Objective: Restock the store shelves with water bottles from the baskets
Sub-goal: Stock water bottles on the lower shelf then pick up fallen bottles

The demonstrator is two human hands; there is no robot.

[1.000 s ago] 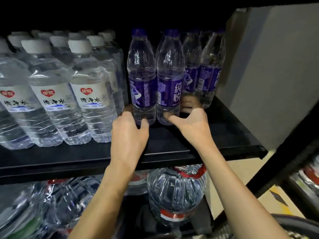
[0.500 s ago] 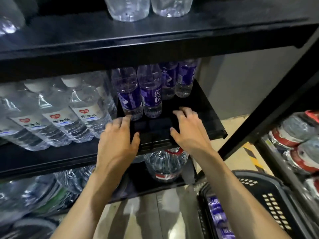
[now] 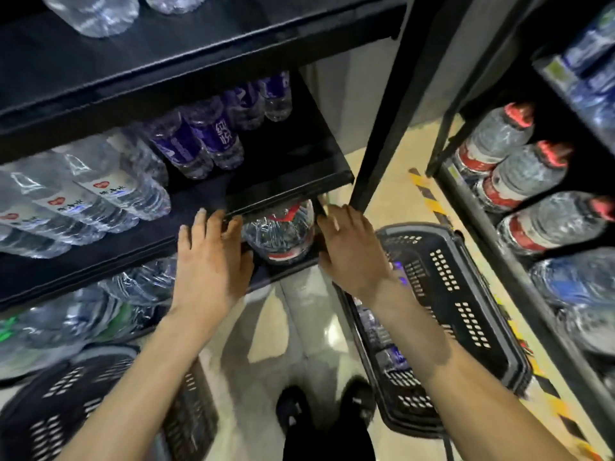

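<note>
Baskets sit under both forearms. The left basket (image 3: 66,404) hides its contents. Left hand (image 3: 209,261) is empty, its fingers loosely spread, tips at the shelf (image 3: 299,154) edge. Beyond the fingertips, purple-label bottles (image 3: 199,141) stand upright on that shelf. Right hand (image 3: 352,251) is likewise empty and relaxed. The right basket (image 3: 466,294) beside it holds blurred loose bottles (image 3: 392,357). Half a second ago both hands lay further in on the shelf top.

A forearm (image 3: 422,337) hides most bottles (image 3: 392,357) in the right basket (image 3: 466,294); the left basket (image 3: 60,414) is cut off.
</note>
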